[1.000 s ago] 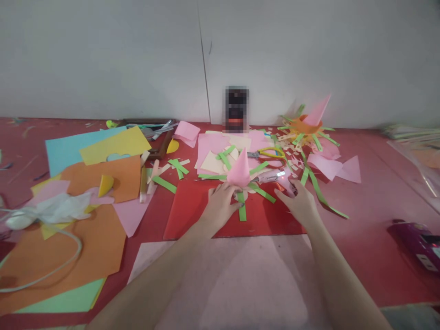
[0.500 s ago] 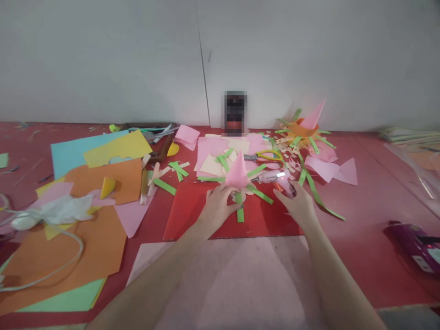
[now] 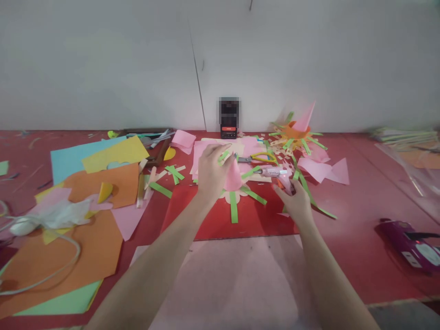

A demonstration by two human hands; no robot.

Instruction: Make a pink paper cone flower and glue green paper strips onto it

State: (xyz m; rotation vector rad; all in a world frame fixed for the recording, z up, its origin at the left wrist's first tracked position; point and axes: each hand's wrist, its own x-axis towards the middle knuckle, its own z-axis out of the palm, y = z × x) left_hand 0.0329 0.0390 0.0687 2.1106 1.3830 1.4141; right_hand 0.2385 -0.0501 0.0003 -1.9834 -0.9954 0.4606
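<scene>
My left hand is raised over the back of the red sheet, its fingers pinched around a green paper strip just left of the pink paper cone. The cone stands on a cream flower shape with green strips spreading out from under it. My right hand rests to the right of the cone, closed around the handle of a pink glue gun whose nozzle points left towards the cone.
Yellow-handled scissors lie behind the glue gun. A finished orange and pink paper flower stands by the wall. Loose coloured sheets and a white cable cover the left. A purple device lies at right, a pink sheet nearest me.
My left hand has lifted off the cone's base and moved back and up to the green strips behind it. My right hand has stayed on the glue gun. The camera has tilted slightly.
</scene>
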